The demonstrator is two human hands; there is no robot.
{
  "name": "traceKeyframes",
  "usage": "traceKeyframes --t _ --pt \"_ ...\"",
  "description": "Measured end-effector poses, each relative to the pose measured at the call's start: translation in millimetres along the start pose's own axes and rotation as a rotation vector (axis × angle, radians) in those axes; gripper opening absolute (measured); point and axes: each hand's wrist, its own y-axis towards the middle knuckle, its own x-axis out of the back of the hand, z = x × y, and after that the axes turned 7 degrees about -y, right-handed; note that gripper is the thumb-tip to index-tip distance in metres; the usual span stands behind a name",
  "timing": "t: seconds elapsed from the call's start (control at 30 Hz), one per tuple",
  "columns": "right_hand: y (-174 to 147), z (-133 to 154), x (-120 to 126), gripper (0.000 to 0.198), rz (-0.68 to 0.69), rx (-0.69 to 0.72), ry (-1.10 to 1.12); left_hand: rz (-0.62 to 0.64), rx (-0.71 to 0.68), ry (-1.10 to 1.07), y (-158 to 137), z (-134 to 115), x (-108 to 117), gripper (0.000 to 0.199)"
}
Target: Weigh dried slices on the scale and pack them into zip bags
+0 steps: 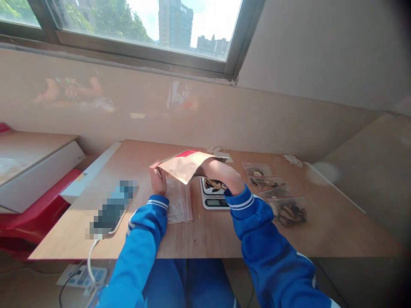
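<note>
My left hand [158, 179] grips the closed end of a brown paper bag [181, 164] with a red patch, holding it tilted above the table. My right hand [221, 170] reaches into the bag's mouth, so its fingers are hidden. Beneath the bag stands a white kitchen scale [208, 204] with a lit display. Brown, dried slices [212, 185] lie on its platform, partly covered by my right arm. A stack of clear zip bags [180, 203] lies flat beside the scale, near my left hand.
Several filled zip bags [290, 211] of dark dried pieces lie at the right. A blurred phone-like device [112, 209] with a white cable [90, 256] lies at the left. Crumpled white paper [293, 161] sits at the back. A red chair [38, 226] stands left of the table.
</note>
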Motion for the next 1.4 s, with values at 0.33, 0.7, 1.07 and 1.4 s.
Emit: traceKeyframes --t 0.33,0.7,1.07,1.4 --pt "27 33 23 0.033 0.2 0.136 -0.055 -0.097 0.142 0.025 2 6 2 0.023" --pt "-1 -9 43 0.013 -0.214 -0.136 0.3 -0.003 0.23 -0.061 1 1 -6 0.018" --pt "-79 -130 5 0.018 -0.126 -0.527 0.269 -0.148 0.44 0.107 -5 46 0 0.027" --pt "-89 -146 -16 0.026 -0.053 -0.459 0.17 -0.084 0.543 0.138 -3 32 1 0.029"
